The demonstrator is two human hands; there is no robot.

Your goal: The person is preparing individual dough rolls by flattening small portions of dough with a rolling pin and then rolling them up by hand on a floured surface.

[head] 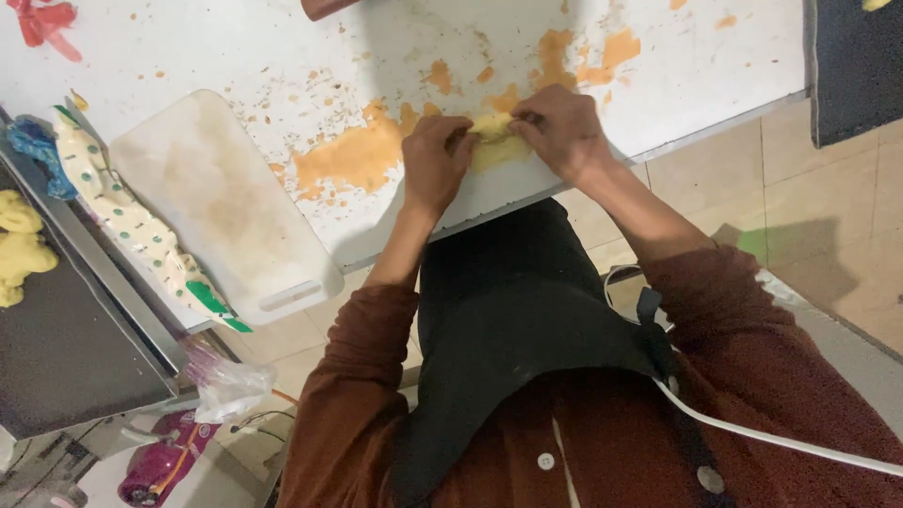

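A pale yellow lump of dough (493, 139) lies near the front edge of a white table (235, 56) stained with orange smears. My left hand (435, 160) grips the dough's left end with curled fingers. My right hand (562, 129) pinches its right end from above. Both hands press the dough against the tabletop, and they hide much of it.
A white cutting board (221, 202) lies left of my hands. A spotted piping bag (122, 212) rests along the table's left edge beside a dark tray (66, 348) holding yellow dough pieces (19, 245). A clear plastic bag (226, 381) hangs below. Tiled floor shows at right.
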